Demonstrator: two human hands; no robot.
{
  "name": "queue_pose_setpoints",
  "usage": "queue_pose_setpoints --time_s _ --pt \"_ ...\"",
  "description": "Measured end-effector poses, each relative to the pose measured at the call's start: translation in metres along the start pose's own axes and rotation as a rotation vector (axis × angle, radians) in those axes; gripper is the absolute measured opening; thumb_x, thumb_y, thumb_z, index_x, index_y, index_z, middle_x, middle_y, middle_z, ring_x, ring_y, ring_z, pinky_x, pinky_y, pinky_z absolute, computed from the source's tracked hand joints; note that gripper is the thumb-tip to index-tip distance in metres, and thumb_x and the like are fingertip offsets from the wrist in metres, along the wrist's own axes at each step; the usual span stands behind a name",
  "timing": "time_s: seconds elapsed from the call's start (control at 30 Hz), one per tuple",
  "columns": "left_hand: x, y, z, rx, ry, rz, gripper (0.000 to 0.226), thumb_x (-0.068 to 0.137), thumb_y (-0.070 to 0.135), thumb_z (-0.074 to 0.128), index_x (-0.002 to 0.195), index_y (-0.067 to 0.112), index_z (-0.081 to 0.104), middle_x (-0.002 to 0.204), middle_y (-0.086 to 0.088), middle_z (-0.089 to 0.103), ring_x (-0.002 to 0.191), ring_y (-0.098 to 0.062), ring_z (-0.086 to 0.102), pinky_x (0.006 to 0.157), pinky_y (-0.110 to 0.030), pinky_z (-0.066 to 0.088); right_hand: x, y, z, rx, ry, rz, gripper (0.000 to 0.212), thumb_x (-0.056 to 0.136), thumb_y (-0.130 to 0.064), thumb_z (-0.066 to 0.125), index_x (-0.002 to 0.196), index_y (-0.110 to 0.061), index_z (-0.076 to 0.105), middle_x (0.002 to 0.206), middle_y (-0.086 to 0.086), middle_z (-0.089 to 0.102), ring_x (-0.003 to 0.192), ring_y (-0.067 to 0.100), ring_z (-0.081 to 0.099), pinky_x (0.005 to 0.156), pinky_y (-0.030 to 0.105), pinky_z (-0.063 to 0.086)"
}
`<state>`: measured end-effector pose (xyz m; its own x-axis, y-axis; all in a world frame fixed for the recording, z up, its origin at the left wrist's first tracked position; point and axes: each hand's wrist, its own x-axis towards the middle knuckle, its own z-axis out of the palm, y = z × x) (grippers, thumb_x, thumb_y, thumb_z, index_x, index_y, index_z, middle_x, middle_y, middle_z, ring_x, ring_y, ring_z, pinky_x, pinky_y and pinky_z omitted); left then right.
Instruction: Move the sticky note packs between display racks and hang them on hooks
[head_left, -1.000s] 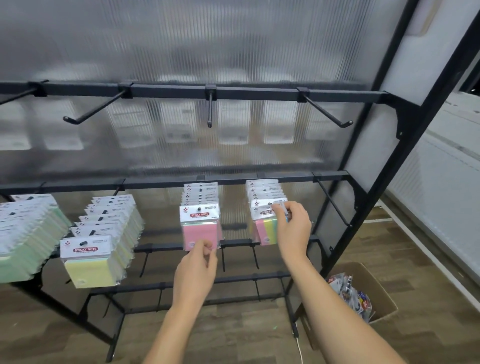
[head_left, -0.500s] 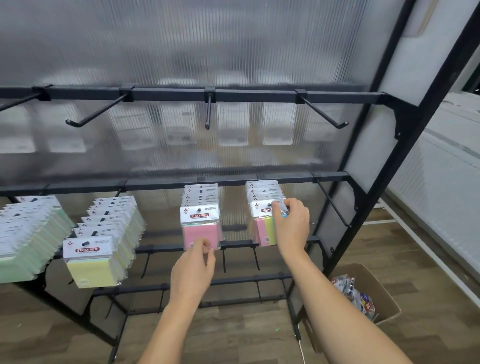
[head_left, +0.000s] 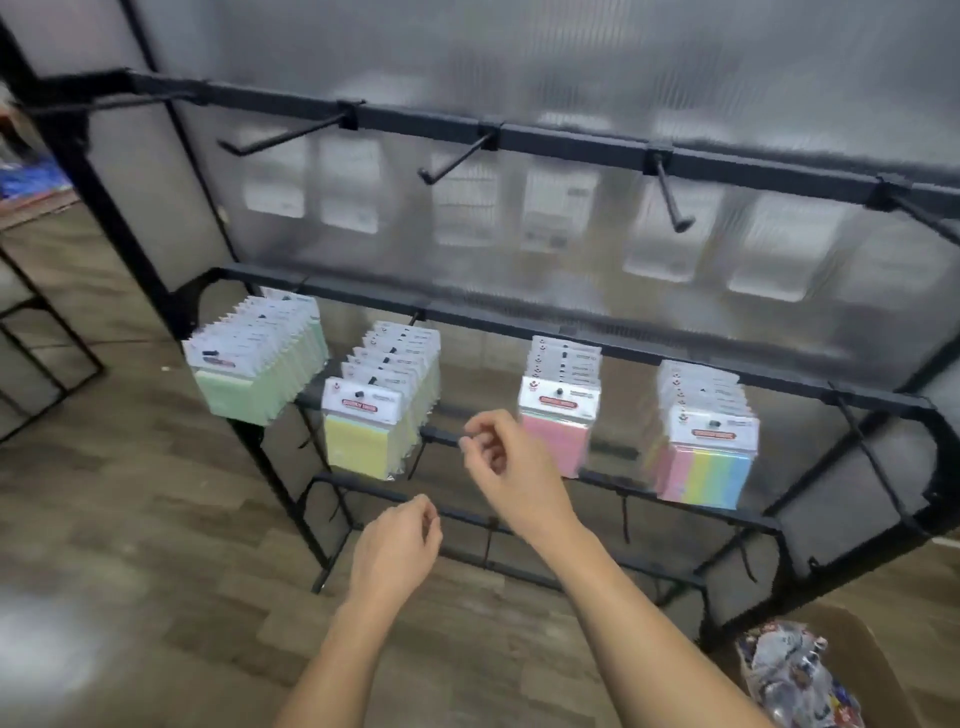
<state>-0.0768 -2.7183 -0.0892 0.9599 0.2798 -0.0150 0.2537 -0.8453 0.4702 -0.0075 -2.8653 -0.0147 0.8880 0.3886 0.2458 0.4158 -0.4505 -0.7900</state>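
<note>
Black display rack (head_left: 571, 140) with sticky note packs (head_left: 558, 415) on hooks.
Left hand (head_left: 395, 551) and right hand (head_left: 511, 467) hover with loosely curled fingers, holding nothing.

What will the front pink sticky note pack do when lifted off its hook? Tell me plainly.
The pink pack probably swings freely, since it hangs from one hook by its card header. The block looks thick, so it is likely stiff, not floppy. The glossy wrap may be a bit slippery, so pinch the card top.
</note>
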Motion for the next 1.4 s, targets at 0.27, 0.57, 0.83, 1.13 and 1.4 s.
queue_pose_setpoints --time_s 0.27,0.57,0.83,1.13,1.4 --pt "-0.052 -0.196 -0.082 0.007 0.135 -0.474 0.015 0.089 0.036 0.052 0.087 0.024 0.06 0.088 0.0 0.07 0.091 -0.026 0.067 0.076 -0.036 0.052 0.034 -0.104 0.191 -0.212 -0.637 -0.373 0.009 0.093 -0.034 0.057 0.096 -0.028 0.063 0.088 -0.01 0.065 0.083 0.011 0.059 0.074 0.037 0.052" --pt "-0.124 -0.382 -0.188 -0.117 0.258 -0.818 0.025 0.093 0.023 0.055 0.112 0.006 0.059 0.113 -0.018 0.066 0.11 -0.033 0.061 0.09 -0.035 0.044 0.043 -0.225 0.418 -0.337 -0.774 -0.486 0.034 0.094 -0.043 0.056 0.116 -0.017 0.058 0.117 0.008 0.06 0.114 0.029 0.055 0.09 0.037 0.045" --pt "-0.163 -0.507 -0.251 -0.102 0.336 -1.086 0.023 0.091 0.032 0.058 0.106 0.014 0.057 0.107 -0.009 0.064 0.099 -0.029 0.061 0.081 -0.034 0.049 0.057 -0.305 0.577 -0.33 -0.975 -0.483 0.04 0.093 -0.046 0.057 0.123 -0.02 0.058 0.12 0.005 0.065 0.116 0.026 0.06 0.092 0.035 0.05" --pt "-0.054 -0.691 -0.358 -0.051 0.438 -1.118 0.02 0.094 0.036 0.054 0.098 0.019 0.062 0.101 -0.003 0.068 0.096 -0.024 0.063 0.073 -0.031 0.043 0.177 -0.399 0.783 -0.262 -1.102 -0.565 0.039 0.094 -0.046 0.054 0.123 -0.02 0.06 0.118 0.002 0.066 0.107 0.021 0.062 0.085 0.03 0.047" --pt "0.027 -0.839 -0.477 -0.08 0.559 -1.2 0.011 0.093 0.023 0.058 0.096 0.013 0.062 0.098 -0.003 0.067 0.093 -0.021 0.061 0.072 -0.028 0.039 0.293 -0.519 0.942 -0.247 -1.102 -0.621 0.038 0.096 -0.044 0.052 0.125 -0.02 0.059 0.121 -0.001 0.064 0.109 0.019 0.061 0.089 0.034 0.05"
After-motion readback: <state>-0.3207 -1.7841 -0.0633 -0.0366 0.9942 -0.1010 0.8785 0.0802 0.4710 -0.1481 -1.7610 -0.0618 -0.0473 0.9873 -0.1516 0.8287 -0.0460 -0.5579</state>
